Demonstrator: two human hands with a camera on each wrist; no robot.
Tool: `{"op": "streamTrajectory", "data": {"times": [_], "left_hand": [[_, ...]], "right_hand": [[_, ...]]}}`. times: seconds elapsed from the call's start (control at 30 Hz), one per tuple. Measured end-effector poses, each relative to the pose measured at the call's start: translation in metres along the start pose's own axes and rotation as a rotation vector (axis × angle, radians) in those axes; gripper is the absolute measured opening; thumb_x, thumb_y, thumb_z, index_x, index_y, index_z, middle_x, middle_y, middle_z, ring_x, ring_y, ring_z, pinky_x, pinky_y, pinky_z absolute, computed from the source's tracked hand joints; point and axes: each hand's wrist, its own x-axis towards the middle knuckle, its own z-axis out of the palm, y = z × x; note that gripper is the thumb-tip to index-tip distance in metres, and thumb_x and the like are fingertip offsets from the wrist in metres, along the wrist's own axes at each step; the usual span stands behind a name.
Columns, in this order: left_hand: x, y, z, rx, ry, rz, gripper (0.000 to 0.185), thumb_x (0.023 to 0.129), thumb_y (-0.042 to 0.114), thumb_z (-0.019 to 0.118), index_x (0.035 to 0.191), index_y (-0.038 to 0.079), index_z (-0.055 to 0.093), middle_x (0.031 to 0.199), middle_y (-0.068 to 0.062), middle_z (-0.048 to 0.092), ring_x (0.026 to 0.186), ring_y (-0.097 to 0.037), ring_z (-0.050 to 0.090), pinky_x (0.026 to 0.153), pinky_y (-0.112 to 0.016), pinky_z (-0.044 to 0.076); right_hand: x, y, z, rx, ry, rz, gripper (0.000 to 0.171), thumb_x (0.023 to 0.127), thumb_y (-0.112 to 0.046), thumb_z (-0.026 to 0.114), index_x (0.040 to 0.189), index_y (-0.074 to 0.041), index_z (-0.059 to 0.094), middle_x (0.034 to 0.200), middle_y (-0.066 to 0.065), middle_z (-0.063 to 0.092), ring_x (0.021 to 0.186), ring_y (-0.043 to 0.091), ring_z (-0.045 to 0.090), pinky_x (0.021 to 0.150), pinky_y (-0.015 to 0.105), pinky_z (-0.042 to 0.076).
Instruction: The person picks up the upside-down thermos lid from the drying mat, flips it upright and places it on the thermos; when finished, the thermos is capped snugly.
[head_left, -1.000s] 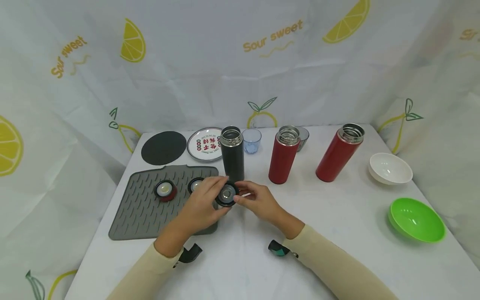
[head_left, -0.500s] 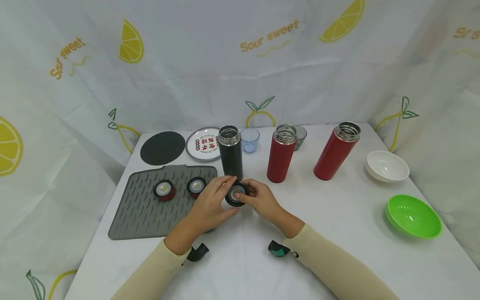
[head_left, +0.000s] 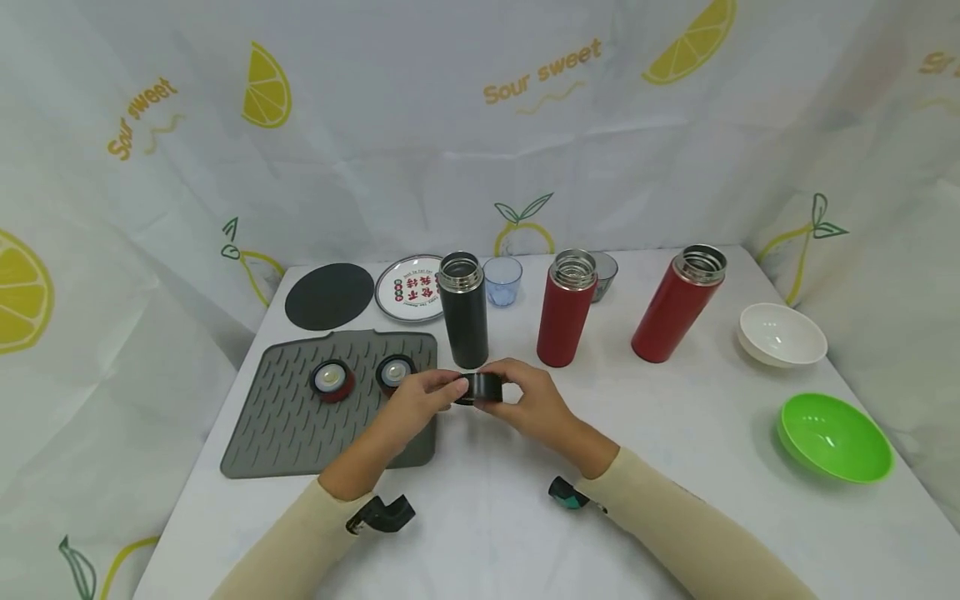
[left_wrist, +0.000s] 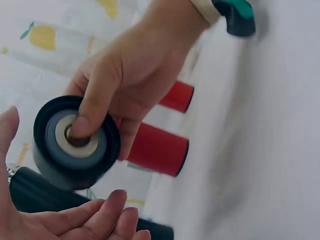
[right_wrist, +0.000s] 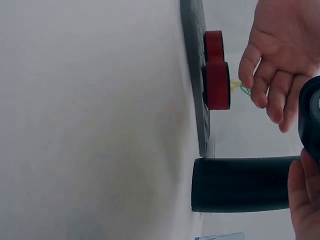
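Note:
My right hand [head_left: 536, 404] grips a black bottle lid [head_left: 486, 387], held on its side in front of the black bottle [head_left: 467, 325]. In the left wrist view, the right thumb presses into the middle of the lid's pale ringed underside, which faces left. My left hand [head_left: 420, 407] is close beside that underside. Its thumb overlaps the lid in the head view, while both wrist views show relaxed fingers apart from it. Two red lids [head_left: 332, 386] rest underside up on the grey mat [head_left: 262, 433]. The black bottle stands upright with its mouth uncovered.
Two uncapped red bottles [head_left: 566, 321] stand to the right. Behind are a blue glass [head_left: 502, 281], a grey glass [head_left: 606, 277], a printed plate [head_left: 408, 304] and a black disc [head_left: 328, 297]. A white bowl [head_left: 782, 335] and a green bowl [head_left: 834, 437] sit far right.
The black lid has moved rightward and turned from underside facing up to lying on its side. My right hand has kept hold of it; my left hand has come off its rim.

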Motion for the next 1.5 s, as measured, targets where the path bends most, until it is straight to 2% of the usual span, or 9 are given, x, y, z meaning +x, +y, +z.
{"op": "streamTrajectory", "data": {"times": [0.1,0.2,0.37,0.47,0.6,0.7,0.97,1.13,1.5], "left_hand": [[0.005,0.001,0.006,-0.103,-0.034,-0.026,0.048,0.089,0.032,0.071,0.122,-0.001,0.062,0.114,-0.011,0.066,0.102,-0.024,0.063,0.094,-0.043,0.047],[0.008,0.002,0.009,-0.126,-0.023,-0.016,0.047,0.084,0.028,0.076,0.120,-0.001,0.063,0.109,-0.010,0.068,0.098,-0.022,0.062,0.090,-0.040,0.048],[0.010,0.015,-0.004,-0.086,0.056,0.052,0.056,0.082,0.027,0.079,0.129,0.006,0.059,0.119,-0.008,0.064,0.106,-0.023,0.060,0.090,-0.042,0.049],[0.015,0.031,-0.021,-0.102,0.130,0.217,0.059,0.081,0.018,0.080,0.133,0.007,0.055,0.124,-0.010,0.061,0.108,-0.026,0.060,0.091,-0.044,0.049],[0.034,0.055,-0.042,-0.092,0.259,0.553,0.063,0.078,0.004,0.079,0.135,0.001,0.051,0.126,-0.012,0.057,0.109,-0.025,0.057,0.093,-0.040,0.046],[0.054,0.068,-0.049,-0.047,0.349,0.679,0.066,0.077,0.006,0.081,0.136,0.002,0.051,0.127,-0.009,0.056,0.113,-0.020,0.054,0.098,-0.037,0.042],[0.088,0.074,-0.041,-0.015,0.394,0.588,0.073,0.077,0.031,0.083,0.137,0.008,0.051,0.131,-0.006,0.054,0.121,-0.020,0.050,0.097,-0.050,0.043],[0.091,0.073,-0.041,-0.045,0.367,0.566,0.073,0.077,0.029,0.083,0.138,0.006,0.051,0.130,-0.008,0.055,0.121,-0.022,0.051,0.096,-0.049,0.044],[0.092,0.076,-0.043,0.019,0.356,0.523,0.072,0.077,0.029,0.084,0.138,0.010,0.051,0.126,-0.006,0.059,0.119,-0.020,0.053,0.095,-0.049,0.045]], "right_hand": [[0.000,0.003,0.001,-0.068,0.016,-0.135,0.044,0.072,0.000,0.085,0.112,-0.006,0.067,0.109,0.001,0.067,0.102,0.017,0.061,0.091,0.032,0.050],[0.000,0.006,0.002,-0.115,0.028,-0.201,0.045,0.071,0.001,0.085,0.113,-0.005,0.066,0.111,0.004,0.066,0.105,0.019,0.060,0.093,0.031,0.049],[0.008,0.009,-0.003,-0.116,0.045,-0.126,0.059,0.073,-0.005,0.086,0.125,-0.006,0.060,0.124,0.004,0.061,0.114,0.019,0.055,0.094,0.037,0.049],[0.019,0.010,-0.006,-0.075,0.082,0.003,0.069,0.074,-0.011,0.086,0.134,-0.009,0.052,0.132,0.005,0.056,0.119,0.018,0.051,0.095,0.040,0.048],[0.040,0.016,-0.006,0.005,0.140,0.155,0.078,0.078,-0.017,0.084,0.143,-0.009,0.041,0.138,0.007,0.048,0.124,0.021,0.047,0.100,0.040,0.044],[0.057,0.020,-0.002,0.046,0.170,0.229,0.084,0.081,-0.025,0.082,0.148,-0.010,0.034,0.143,0.005,0.043,0.127,0.020,0.044,0.104,0.037,0.041],[0.084,0.026,0.010,0.085,0.172,0.316,0.083,0.082,-0.029,0.080,0.149,-0.014,0.033,0.142,0.001,0.045,0.126,0.017,0.045,0.105,0.035,0.039],[0.087,0.027,0.014,0.077,0.172,0.302,0.079,0.085,-0.030,0.078,0.148,-0.013,0.034,0.140,0.002,0.047,0.125,0.018,0.047,0.104,0.038,0.040],[0.089,0.028,0.012,0.061,0.154,0.311,0.079,0.085,-0.031,0.078,0.148,-0.013,0.034,0.142,0.003,0.047,0.127,0.019,0.046,0.104,0.036,0.041]]}}
